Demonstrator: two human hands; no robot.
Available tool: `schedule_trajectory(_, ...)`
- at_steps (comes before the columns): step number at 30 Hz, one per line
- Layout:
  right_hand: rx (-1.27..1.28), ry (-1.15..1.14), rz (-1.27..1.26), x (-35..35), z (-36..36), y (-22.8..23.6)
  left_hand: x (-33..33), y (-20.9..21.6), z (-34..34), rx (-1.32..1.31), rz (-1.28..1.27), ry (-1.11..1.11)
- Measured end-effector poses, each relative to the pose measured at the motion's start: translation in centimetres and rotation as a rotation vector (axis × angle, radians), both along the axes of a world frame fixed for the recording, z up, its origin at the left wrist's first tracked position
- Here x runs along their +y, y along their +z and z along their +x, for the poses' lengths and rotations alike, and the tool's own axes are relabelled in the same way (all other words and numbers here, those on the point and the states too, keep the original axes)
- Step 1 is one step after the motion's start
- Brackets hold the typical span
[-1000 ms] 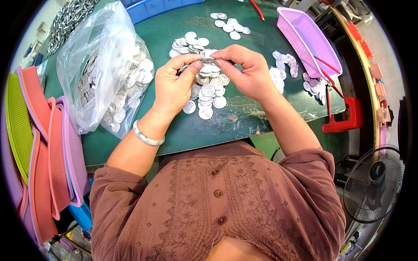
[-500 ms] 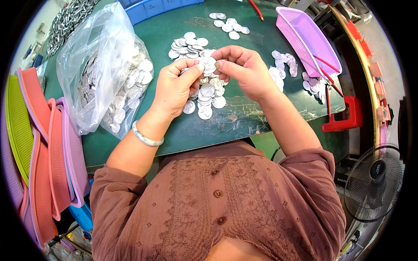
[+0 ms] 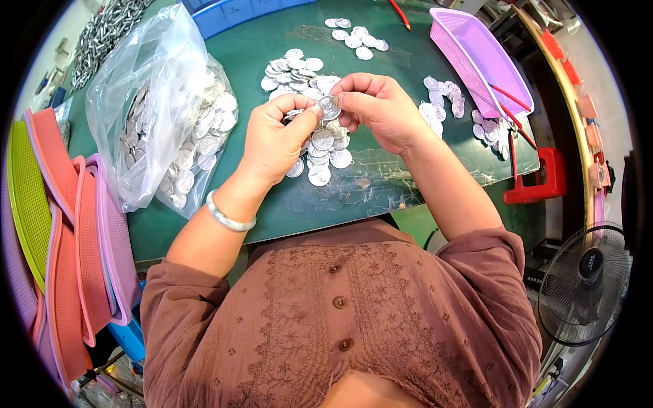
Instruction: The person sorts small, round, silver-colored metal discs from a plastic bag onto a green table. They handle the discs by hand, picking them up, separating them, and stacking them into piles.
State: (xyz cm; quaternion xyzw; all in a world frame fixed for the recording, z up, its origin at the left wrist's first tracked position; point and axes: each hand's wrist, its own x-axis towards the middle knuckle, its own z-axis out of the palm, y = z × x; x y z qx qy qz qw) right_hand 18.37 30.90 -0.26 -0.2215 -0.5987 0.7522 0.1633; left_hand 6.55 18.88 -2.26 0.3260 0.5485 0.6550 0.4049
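Between both hands is a round silver medal [image 3: 329,107], its face turned up. My left hand [image 3: 275,139] is closed, thumb and forefinger at the medal's left edge; more discs seem tucked in its curled fingers, mostly hidden. My right hand [image 3: 381,112] pinches the right edge with thumb and forefinger. Just below them lies a loose pile of silver medals [image 3: 320,175], some with a small loop at the rim. A thicker heap of medals [image 3: 292,68] sits right behind my hands. To the left, a clear plastic bag [image 3: 146,54] holds many more.
Smaller medal groups [image 3: 364,41] lie at the back and right of the green table [image 3: 401,180]. A purple basket [image 3: 469,54] stands at right, red-handled pliers [image 3: 511,115] beside it. A blue bin [image 3: 238,12] is at the back. Stacked plastic baskets [image 3: 64,238] fill the left; a fan [image 3: 588,265] stands right.
The medal between my fingers has turned and dropped slightly, its face now darker. My right fingers have shifted a little around its edge. The piles look the same.
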Motion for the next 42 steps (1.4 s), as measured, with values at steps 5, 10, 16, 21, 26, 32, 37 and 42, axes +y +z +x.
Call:
schedule_trajectory(5, -0.009, 0.003, 0.020, 0.0, 0.1, 0.0, 0.0, -0.3, 0.0, 0.150, 0.045, 0.010)
schedule_trajectory(10, -0.015, 0.010, 0.035, 0.0, 0.4, 0.1, 0.1, -0.5, 0.1, 0.247, 0.063, 0.019)
schedule_trajectory(16, -0.031, 0.045, 0.036, 0.3, 0.6, 0.0, 0.0, -0.7, 0.1, 0.212, 0.032, -0.028)
schedule_trajectory(21, -0.044, 0.042, -0.041, 0.4, 0.7, -0.3, 0.0, 0.0, 0.1, -0.032, -0.067, -0.075)
schedule_trajectory(26, -0.061, 0.066, -0.070, 0.4, 1.2, -0.4, 0.1, -0.1, -0.3, -0.179, -0.089, -0.088)
schedule_trajectory(32, -0.078, 0.055, -0.055, 0.1, 1.4, -0.3, 0.1, 0.0, -0.3, -0.214, -0.108, -0.089)
schedule_trajectory(37, -0.027, 0.006, 0.170, -0.3, 1.7, -0.5, 0.2, -0.2, -0.4, -0.215, -0.089, -0.098)
schedule_trajectory(42, 0.026, -0.083, 0.412, -1.4, 1.7, -0.6, 0.2, -0.3, -0.3, -0.201, -0.083, -0.082)
